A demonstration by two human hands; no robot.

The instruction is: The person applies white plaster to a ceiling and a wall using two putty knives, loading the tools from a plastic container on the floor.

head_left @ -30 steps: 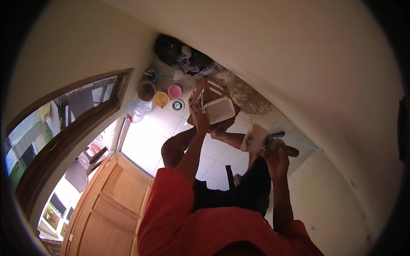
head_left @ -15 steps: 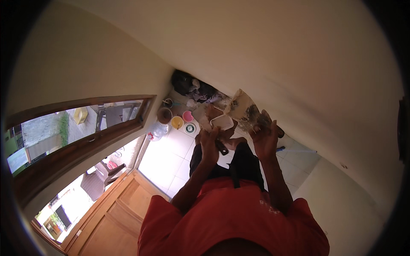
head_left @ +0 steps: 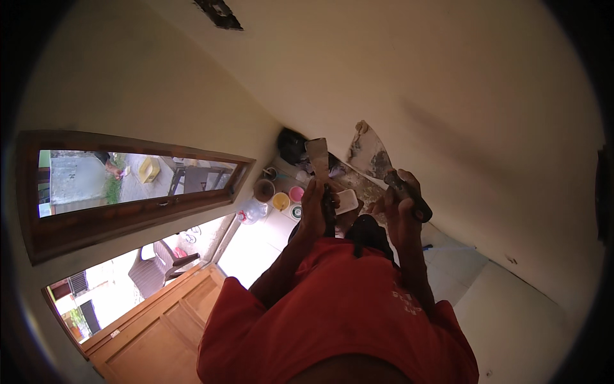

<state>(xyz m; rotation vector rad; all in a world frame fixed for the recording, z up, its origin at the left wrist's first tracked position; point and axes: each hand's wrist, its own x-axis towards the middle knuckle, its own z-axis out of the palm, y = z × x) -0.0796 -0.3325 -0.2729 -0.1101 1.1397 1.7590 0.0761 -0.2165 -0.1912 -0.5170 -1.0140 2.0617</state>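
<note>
My left hand (head_left: 312, 210) is closed around the dark handle of a putty knife (head_left: 317, 155), its narrow blade raised and smeared with pale filler. My right hand (head_left: 404, 214) grips the black handle of a wide filling knife (head_left: 369, 152). That broad blade tilts up and to the left near the wall, with filler and dark stains on its face. Just right of the left hand shows a small white container (head_left: 347, 201); whether the fingers touch it cannot be made out.
On the tiled floor stand a brown bucket (head_left: 264, 190), a yellow tub (head_left: 281, 201), a pink tub (head_left: 296, 194) and a clear plastic bottle (head_left: 252, 211). A black bag (head_left: 292, 146) lies in the corner. The wall (head_left: 486, 141) rises at right; a wooden door (head_left: 160, 333) is at lower left.
The left putty knife's blade has come up and now points upward, clear of the white container. My right hand has lifted slightly with the wide knife. The whole view has shifted.
</note>
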